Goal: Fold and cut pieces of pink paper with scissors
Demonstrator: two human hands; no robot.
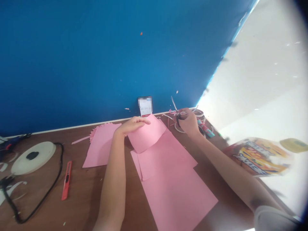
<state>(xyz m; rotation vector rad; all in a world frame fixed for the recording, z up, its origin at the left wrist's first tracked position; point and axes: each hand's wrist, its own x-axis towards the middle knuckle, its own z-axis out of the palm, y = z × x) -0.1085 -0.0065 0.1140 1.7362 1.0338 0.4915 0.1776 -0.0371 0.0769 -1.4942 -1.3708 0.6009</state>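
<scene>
My left hand is closed on the top edge of a pink paper sheet, which curls up off the pink sheets under it. Some fingers are hidden behind the sheet. My right hand grips a pair of scissors by the dark handles, blades pointing up toward the wall and apart from the paper. Left of my left forearm lies another pink sheet, with a fringe of cut pink strips along its far left edge.
A phone leans on the blue wall. On the left are a red box cutter, a round white device and a black cable. To the right lie paper scraps, a red-and-teal roll and a labelled bottle with a yellow cap.
</scene>
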